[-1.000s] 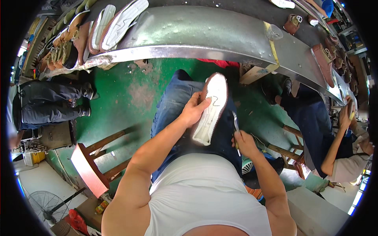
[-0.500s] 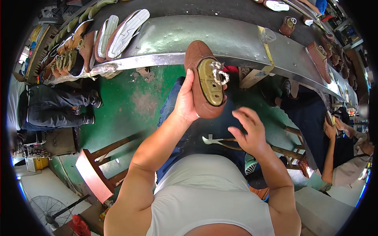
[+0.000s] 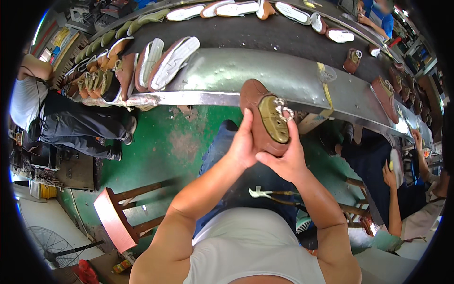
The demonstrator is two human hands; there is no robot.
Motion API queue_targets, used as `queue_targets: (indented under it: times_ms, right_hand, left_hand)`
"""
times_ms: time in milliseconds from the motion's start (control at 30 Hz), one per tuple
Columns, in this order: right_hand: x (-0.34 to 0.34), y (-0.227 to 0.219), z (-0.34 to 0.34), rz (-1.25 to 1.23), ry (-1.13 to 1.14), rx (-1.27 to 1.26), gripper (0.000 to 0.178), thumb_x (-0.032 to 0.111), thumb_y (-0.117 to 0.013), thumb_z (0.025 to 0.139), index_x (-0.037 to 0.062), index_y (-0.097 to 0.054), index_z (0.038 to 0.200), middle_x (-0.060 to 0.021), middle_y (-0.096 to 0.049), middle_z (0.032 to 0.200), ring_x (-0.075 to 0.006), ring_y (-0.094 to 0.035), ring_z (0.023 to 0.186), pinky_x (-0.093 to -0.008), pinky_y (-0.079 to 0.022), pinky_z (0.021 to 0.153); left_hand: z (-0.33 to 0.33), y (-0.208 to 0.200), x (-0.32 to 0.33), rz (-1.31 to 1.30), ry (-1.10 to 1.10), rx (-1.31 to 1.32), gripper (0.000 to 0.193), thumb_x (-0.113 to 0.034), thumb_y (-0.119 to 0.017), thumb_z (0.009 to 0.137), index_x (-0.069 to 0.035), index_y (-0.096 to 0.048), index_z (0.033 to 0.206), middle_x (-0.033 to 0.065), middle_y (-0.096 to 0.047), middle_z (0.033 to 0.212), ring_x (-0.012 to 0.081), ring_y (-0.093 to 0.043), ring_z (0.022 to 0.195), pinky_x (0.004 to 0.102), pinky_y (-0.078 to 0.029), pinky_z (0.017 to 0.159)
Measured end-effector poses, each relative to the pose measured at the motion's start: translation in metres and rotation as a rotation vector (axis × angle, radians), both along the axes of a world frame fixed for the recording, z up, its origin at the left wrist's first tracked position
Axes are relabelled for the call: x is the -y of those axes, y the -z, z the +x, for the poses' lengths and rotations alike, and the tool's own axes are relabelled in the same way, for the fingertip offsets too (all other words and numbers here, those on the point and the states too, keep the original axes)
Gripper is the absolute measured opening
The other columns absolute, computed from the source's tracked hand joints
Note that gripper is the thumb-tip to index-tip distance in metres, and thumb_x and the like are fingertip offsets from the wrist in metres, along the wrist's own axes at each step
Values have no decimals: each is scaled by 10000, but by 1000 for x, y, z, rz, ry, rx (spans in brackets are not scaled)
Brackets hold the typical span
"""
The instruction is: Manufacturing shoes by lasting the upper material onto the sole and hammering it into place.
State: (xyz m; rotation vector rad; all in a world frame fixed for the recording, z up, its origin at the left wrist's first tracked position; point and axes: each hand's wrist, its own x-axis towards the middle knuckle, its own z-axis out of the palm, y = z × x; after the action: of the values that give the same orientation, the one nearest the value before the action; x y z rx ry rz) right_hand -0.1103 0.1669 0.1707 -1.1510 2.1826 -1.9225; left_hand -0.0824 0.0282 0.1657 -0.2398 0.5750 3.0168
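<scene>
Where it is all held: while the left grip (image 3: 242, 147) squeezes one side of the brown shoe (image 3: 257, 113), the right grip (image 3: 287, 163) wraps round its heel end and other side, so both are clamped on it
Brown shoe: up in the air over the person's lap (image 3: 235, 187), toe pointing away from the body, opening facing up
Inside it: a shiny green form (image 3: 273, 124) fills the opening, and a loop of white cord (image 3: 283, 110) sits on top
Tool (image 3: 257, 192): metal head to the left, two long handles to the right, lying on the lap
Tabletop (image 3: 222, 71): long, with shiny metal at the near side and a dark strip behind
Left part: two shoes with white soles (image 3: 172, 65) lean side by side, soles showing, near a bunch of brown and green ones
Right part: yellow tape (image 3: 326, 91), a clear cup (image 3: 327, 73) and one more shoe (image 3: 384, 100)
Floor (image 3: 153, 130): green, with a wooden stool (image 3: 115, 220) on the left
Other people: one stands at the left in dark trousers (image 3: 87, 118), one at the right touches a pale sole (image 3: 396, 168), and one across wears a blue shirt (image 3: 385, 21)
</scene>
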Motion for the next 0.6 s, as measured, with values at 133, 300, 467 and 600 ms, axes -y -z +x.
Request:
queue_targets:
  times_ms: [133, 300, 467, 600]
  right_hand:
    - [11, -12, -39, -255, 89, 596, 757, -17, -716, 761, -52, -373, 1435, -72, -623, 1065, -135, -619, 954, -312, -532, 849]
    - [35, -27, -162, -673, 149, 747, 458, 66, -680, 824, 10, -533, 1254, -90, -618, 1117, -189, -625, 1000, -318, -530, 836]
    - [74, 19, -361, -178, 658, 5, 476, 134, -683, 878, -34, -496, 1283, -183, -631, 1210, -304, -642, 1093, -368, -521, 890]
    - [109, 64, -345, 697, 370, -526, 206, 125, -623, 894, 33, -635, 1078, -202, -692, 958, -410, -662, 903, -470, -535, 790]
  left_hand:
    - [-25, 17, 23, -223, 83, -74, 786, -674, -383, 973, -119, -311, 1524, 93, -465, 1480, 271, -441, 1368, 492, -350, 1126]
    - [-46, 13, 69, -602, 140, 68, 707, -427, -591, 989, -18, -332, 1504, 128, -505, 1444, 208, -422, 1365, 410, -348, 1085]
    - [-99, -18, 133, -838, 115, 43, 438, -289, -597, 999, -28, -536, 1344, 121, -618, 1319, 200, -542, 1283, 363, -446, 1025]
    - [-183, -22, 198, -1103, -129, 89, 351, -273, -613, 981, -19, -614, 1222, 94, -668, 1162, 179, -608, 1124, 347, -474, 967]
